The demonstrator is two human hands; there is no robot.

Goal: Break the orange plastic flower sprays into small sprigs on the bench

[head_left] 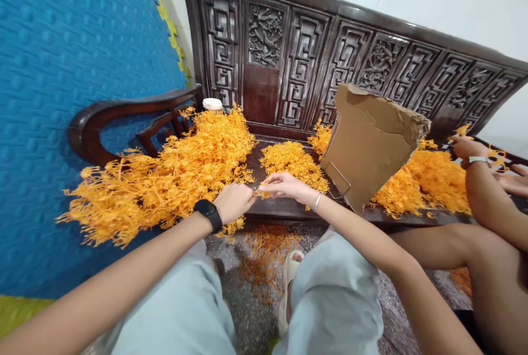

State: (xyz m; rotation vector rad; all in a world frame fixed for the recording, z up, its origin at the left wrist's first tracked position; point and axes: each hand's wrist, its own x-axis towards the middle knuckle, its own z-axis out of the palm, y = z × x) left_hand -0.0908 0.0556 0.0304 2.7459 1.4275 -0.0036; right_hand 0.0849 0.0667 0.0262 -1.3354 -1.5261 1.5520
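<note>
My left hand (pixel 236 201), with a black band at its wrist, is closed in a pinch above the bench's front edge; whatever its fingers hold is too small to make out. Facing it, almost fingertip to fingertip, my right hand (pixel 286 185) pinches a small orange plastic piece (pixel 266 189). Beside my left hand a large heap of branching orange plastic pieces (pixel 198 151) spreads over the bench and past its end. A smaller orange pile (pixel 291 159) lies just behind my right hand.
A bent cardboard sheet (pixel 371 143) stands on the dark wooden bench (pixel 272 213), before another orange pile (pixel 437 179). A white lid (pixel 212 104) shows behind the large heap. Orange scraps (pixel 264 264) litter the floor. At right are another person's hands (pixel 470 147) and bare leg.
</note>
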